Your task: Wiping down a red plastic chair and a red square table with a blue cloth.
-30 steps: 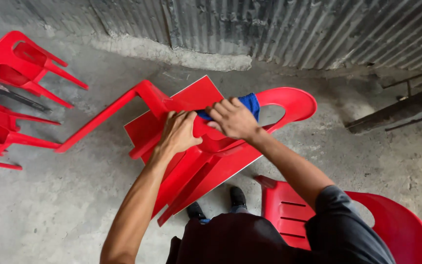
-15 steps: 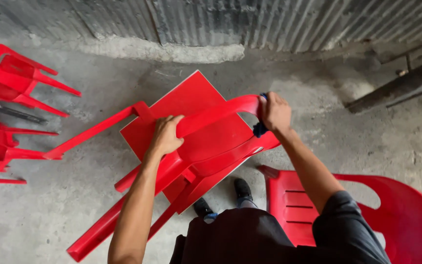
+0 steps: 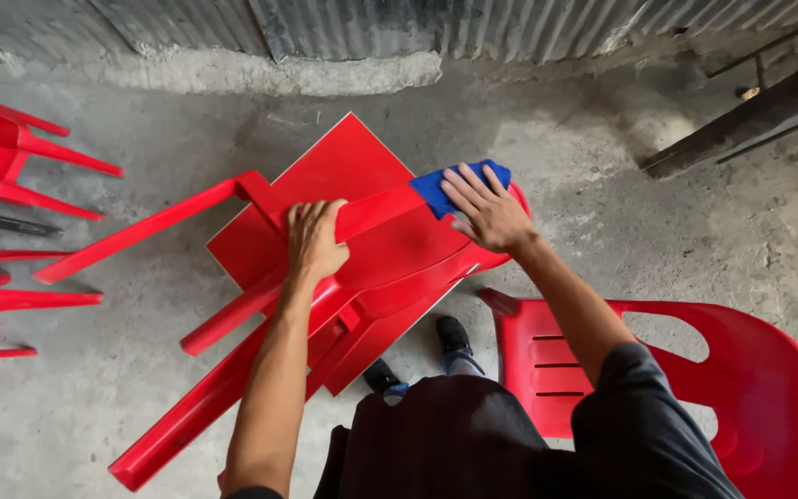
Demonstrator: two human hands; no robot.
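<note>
We are seeing the right hand (image 3: pixel 487 214) now lying flat, fingers spread, pressing a blue cloth (image 3: pixel 459 183) onto the top edge of the tipped red chair (image 3: pixel 344 249); half a second ago that hand was curled around the chair's edge further right with the cloth barely showing. The left hand (image 3: pixel 314 238) is still gripping the same curved red edge, fingers wrapped over it, thumb side hidden. The chair itself is sitting a little differently in view, its flat seat underside facing up and its legs pointing down-left across the concrete floor (image 3: pixel 648 240).

Counting: we are seeing one cloth, two hands, one chair in hand, one more red chair (image 3: pixel 741 370) just beside the person at lower right, and at least two overturned red chairs (image 3: pixel 11 157) at the left edge, well apart; exact number there we cannot tell.
</note>
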